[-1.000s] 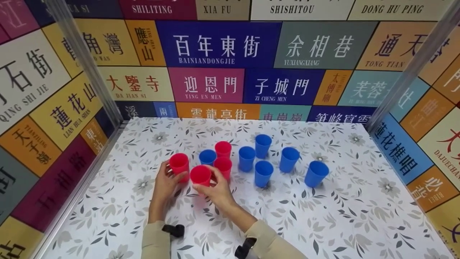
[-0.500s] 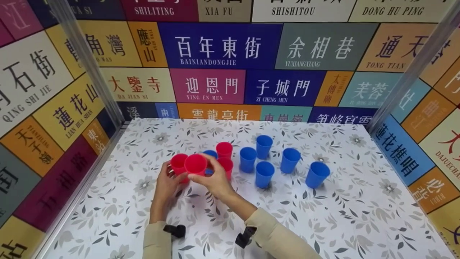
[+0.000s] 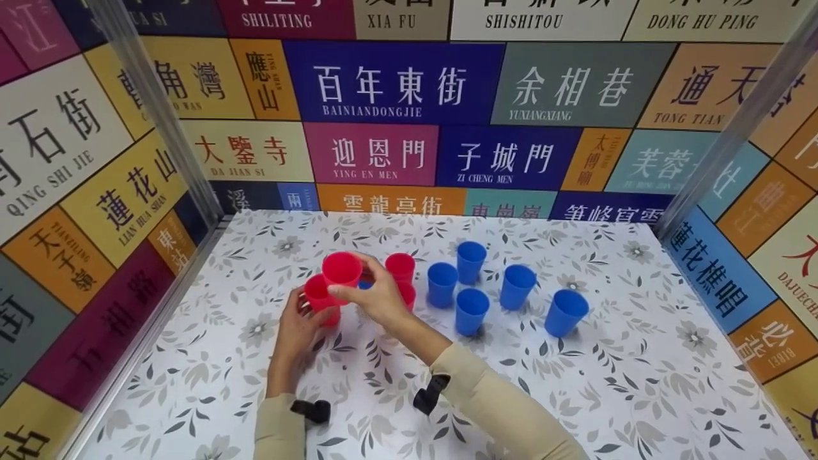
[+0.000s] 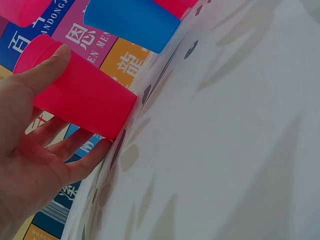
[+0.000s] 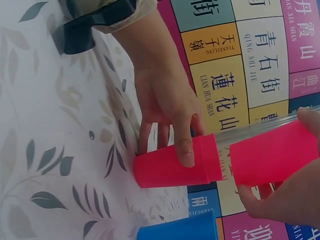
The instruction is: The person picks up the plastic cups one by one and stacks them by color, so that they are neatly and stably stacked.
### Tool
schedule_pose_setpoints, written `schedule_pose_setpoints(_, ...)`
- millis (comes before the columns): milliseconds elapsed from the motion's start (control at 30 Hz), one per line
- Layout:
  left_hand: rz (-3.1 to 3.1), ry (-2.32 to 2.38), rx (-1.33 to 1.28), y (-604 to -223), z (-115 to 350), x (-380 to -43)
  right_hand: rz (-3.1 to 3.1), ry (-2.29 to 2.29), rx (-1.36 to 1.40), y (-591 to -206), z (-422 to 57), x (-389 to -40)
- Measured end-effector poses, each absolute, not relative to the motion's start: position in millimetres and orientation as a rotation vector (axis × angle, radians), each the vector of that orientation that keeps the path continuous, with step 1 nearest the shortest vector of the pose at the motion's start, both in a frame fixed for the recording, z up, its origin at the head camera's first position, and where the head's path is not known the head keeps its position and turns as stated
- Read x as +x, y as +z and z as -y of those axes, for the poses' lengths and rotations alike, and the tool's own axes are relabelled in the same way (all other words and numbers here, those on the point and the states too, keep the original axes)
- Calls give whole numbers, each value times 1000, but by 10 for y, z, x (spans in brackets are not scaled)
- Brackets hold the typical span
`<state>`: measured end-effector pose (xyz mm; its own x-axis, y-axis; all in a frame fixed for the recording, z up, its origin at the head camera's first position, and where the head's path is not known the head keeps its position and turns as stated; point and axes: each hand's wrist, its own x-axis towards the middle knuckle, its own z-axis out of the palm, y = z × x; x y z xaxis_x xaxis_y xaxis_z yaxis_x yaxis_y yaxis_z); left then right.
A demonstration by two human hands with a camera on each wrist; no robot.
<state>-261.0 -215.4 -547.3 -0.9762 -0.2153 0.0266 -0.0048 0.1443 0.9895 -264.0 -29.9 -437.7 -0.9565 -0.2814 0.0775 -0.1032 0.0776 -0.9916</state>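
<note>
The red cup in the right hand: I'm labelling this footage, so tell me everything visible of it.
The red cup looks like plain, smooth plastic, tapering to its base; its round, open mouth faces up. The right hand grips its side, holding it roughly upright off the table. The right wrist view shows a gap between its base and the rim of a second red cup, which the left hand holds.

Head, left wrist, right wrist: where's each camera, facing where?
Head: on head, facing forward and down over table; sleeves, left hand, right hand show.
Left wrist: worn there, facing lower red cup; left hand only.
Right wrist: worn there, facing two held red cups; both hands, left sleeve.
Wrist views share left hand, lower red cup.
</note>
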Motion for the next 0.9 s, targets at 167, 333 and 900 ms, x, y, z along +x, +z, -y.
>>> schedule_pose_setpoints(167,2257,-1930,223,-5466,2149,-2613,-2176,-1998,-360,-4269,361,-2743)
schedule_pose_setpoints(333,2236,-1939,206,-5465,2141,-2613,-2150,-2014,-356,-4209,439,-2820)
schedule_pose_setpoints(900,2234,-1997,225,-5458,2165,-2596,-2120,-1967,-366,-4212,651,-2990)
